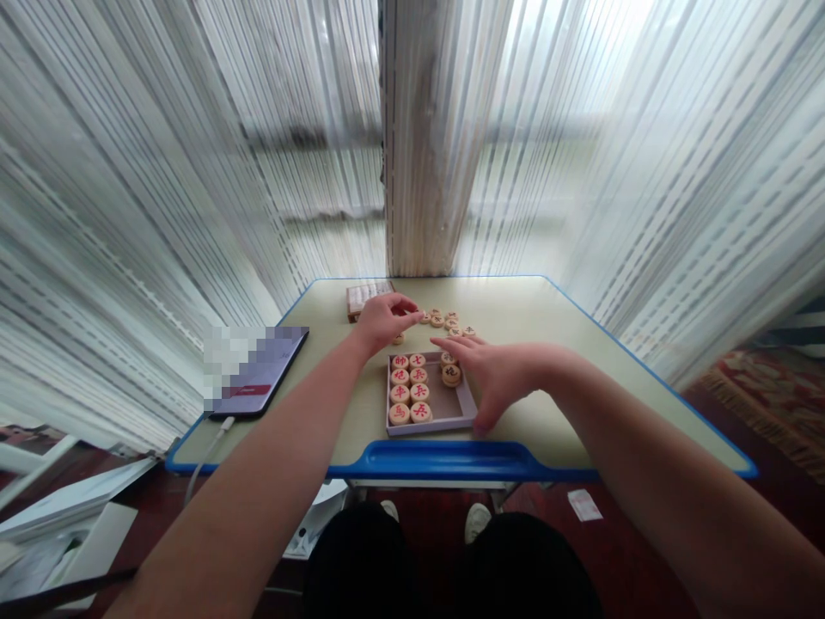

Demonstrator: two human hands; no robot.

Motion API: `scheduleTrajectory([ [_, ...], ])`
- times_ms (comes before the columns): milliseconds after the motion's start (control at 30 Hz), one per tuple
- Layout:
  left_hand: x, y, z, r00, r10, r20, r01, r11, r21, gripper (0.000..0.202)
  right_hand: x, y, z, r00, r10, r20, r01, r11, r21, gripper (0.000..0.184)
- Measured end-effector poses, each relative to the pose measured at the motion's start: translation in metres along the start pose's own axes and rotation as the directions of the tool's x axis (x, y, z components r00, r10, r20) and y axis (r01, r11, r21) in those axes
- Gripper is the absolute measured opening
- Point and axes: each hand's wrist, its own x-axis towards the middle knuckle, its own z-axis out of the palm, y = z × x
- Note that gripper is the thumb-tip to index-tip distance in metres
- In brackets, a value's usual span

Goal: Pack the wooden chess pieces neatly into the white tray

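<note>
A shallow open box [431, 423] holds round wooden Chinese chess pieces; those with red characters [418, 393] fill its left side, and a few with black characters [450, 376] sit at the upper right. My left hand [385, 321] is beyond the box, thumb and fingertips closed on a Chinese chess piece [424, 317] at the edge of the loose group. Under that hand lies another piece [398, 339]. My right hand [493, 374] rests along the box's right side, fingers stretched out and thumb apart, holding nothing. Its fingertips partly cover the box's upper right corner.
Several loose pieces [453, 325] lie on the pale table [547, 322] beyond the box. A patterned box lid [361, 295] is at the back left. A tablet [261, 378] with a white cable stands at the left edge. Striped curtains hang behind the table.
</note>
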Motion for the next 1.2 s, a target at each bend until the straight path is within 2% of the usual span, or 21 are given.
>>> scheduleTrajectory([
  [267, 0.000, 0.004, -0.004, 0.999, 0.033, -0.016, -0.033, 0.999, -0.012, 0.034, 0.003, -0.011, -0.004, 1.000, 0.025, -0.001, -0.025, 0.999, -0.046, 0.131],
  [567, -0.006, 0.020, -0.006, 0.992, 0.069, 0.110, -0.067, 0.998, -0.023, 0.036, 0.018, 0.004, 0.000, 0.998, 0.021, -0.059, -0.019, 0.999, 0.035, 0.122],
  [700, -0.006, 0.021, -0.007, 0.990, 0.048, 0.132, -0.047, 0.999, -0.011, 0.035, 0.024, 0.010, 0.002, 0.994, 0.078, -0.081, -0.074, 0.996, 0.049, 0.122],
  [767, -0.007, 0.022, -0.009, 0.984, 0.033, 0.177, -0.035, 0.999, 0.008, 0.035, 0.026, 0.013, 0.002, 0.992, 0.093, -0.091, -0.089, 0.995, 0.044, 0.120],
  [867, -0.011, 0.027, -0.011, 0.950, 0.026, 0.311, -0.046, 0.997, 0.058, 0.031, 0.028, 0.017, 0.002, 0.991, 0.075, -0.113, -0.071, 0.997, 0.033, 0.116],
  [967, -0.015, 0.035, -0.012, 0.890, 0.040, 0.455, -0.091, 0.992, 0.090, 0.025, 0.028, 0.018, 0.001, 0.991, 0.064, -0.120, -0.060, 0.997, 0.041, 0.118],
  [1200, -0.024, 0.042, -0.008, 0.812, 0.036, 0.582, -0.186, 0.962, 0.199, 0.024, 0.029, 0.019, 0.003, 0.988, 0.041, -0.148, -0.034, 0.998, 0.050, 0.118],
])
